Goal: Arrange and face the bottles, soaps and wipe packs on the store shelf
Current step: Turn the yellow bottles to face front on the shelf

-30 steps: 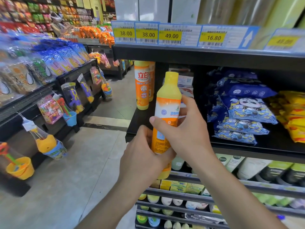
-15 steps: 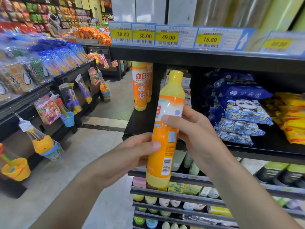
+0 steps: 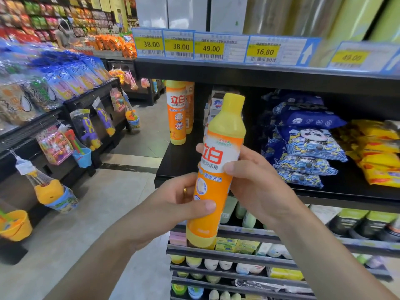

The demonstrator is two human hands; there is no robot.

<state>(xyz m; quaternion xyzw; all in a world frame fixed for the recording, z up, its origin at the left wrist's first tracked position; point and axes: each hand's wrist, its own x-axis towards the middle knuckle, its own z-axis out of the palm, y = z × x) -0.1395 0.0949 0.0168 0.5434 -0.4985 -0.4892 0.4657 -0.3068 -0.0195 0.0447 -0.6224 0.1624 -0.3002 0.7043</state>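
I hold an orange and yellow detergent bottle [image 3: 218, 161] upright in front of the black shelf [image 3: 179, 163], its label facing me. My left hand [image 3: 173, 202] grips its lower body with the thumb across the front. My right hand [image 3: 255, 178] grips the middle from the right, fingers round the label. Two matching bottles [image 3: 178, 113] stand at the shelf's left end. White soap boxes [image 3: 216, 105] are stacked behind the held bottle. Blue wipe packs [image 3: 307, 144] lie stacked to the right, with yellow packs [image 3: 376, 154] beyond them.
Price tags [image 3: 212, 47] line the shelf edge above. Lower shelves [image 3: 238, 254] hold small bottles and boxes. Across the aisle floor [image 3: 71, 234] on the left, a rack carries hanging toys [image 3: 54, 195] and bagged goods.
The bottle has been turned in my hands so its front label now faces me. My left hand shifted from behind the bottle to gripping its lower front.
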